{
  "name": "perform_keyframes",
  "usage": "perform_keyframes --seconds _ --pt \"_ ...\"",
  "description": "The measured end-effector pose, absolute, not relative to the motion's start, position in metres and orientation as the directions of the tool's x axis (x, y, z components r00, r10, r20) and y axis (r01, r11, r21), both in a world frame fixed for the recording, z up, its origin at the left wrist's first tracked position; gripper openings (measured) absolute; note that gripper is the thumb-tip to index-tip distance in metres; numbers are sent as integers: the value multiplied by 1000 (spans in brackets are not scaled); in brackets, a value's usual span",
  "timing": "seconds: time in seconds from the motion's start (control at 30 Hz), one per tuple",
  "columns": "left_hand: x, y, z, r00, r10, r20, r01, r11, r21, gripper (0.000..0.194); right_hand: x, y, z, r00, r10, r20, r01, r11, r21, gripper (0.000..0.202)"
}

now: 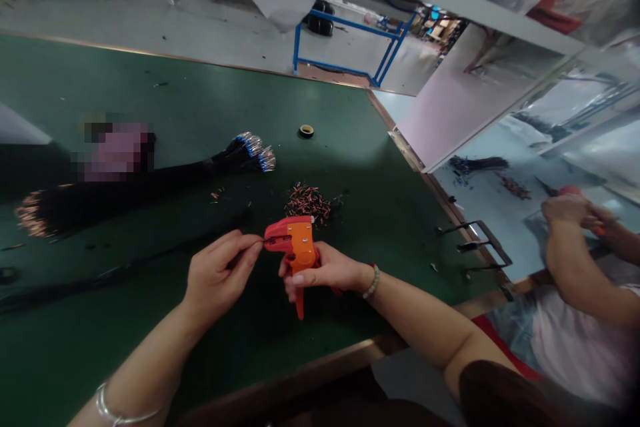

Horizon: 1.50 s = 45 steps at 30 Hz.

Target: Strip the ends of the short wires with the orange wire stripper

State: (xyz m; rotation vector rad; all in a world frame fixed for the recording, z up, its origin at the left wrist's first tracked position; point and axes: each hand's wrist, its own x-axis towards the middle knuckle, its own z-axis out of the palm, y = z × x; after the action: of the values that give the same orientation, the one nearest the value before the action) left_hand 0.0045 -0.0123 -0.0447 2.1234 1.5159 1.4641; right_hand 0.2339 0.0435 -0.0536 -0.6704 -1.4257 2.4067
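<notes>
The left hand's (pixel 220 273) thumb and forefinger are pinched closed on a dark wire (pixel 262 241), apparently to keep its end steady in the wire stripper's (pixel 301 243) nose. The right hand (pixel 330 270) wraps the orange handles, fingers curled round them, seemingly for squeezing leverage. At twelve o'clock from the tool lie copper-coloured clippings (pixel 305 201), then a tape roll (pixel 307 131); between nine and ten, a wire bundle (pixel 170 177), all on the green tabletop (pixel 350 160). Beyond, a blue metal frame (pixel 345 19) stands past twelve; a co-worker's hand (pixel 565 207) is near three.
</notes>
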Motion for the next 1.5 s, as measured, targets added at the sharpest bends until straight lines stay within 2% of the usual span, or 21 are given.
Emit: perform_keyframes --seconds 0.3,0.57,0.93,1.2,1.37,1.5 --pt "0 -13 -32 71 819 569 605 -489 629 18 232 42 -58 -890 399 -221 12 -464 -886 40" --pt "-2 -12 -31 90 814 574 582 -511 632 17 230 38 -57 -878 438 -192 -19 -434 -901 39" --pt "-2 -12 -36 93 838 537 591 -481 648 17 221 29 -55 -809 526 -261 -64 -521 -851 43" --pt "-10 -8 -46 -132 868 479 670 -278 688 34 220 32 -53 -734 612 -295 -115 -539 -835 46" --pt "-7 -7 -51 -7 861 509 706 -356 612 35 219 32 -53 -730 620 -289 -104 -518 -849 47" --pt "-1 -7 -52 37 852 521 692 -398 602 22 220 31 -55 -718 635 -285 -83 -484 -871 46"
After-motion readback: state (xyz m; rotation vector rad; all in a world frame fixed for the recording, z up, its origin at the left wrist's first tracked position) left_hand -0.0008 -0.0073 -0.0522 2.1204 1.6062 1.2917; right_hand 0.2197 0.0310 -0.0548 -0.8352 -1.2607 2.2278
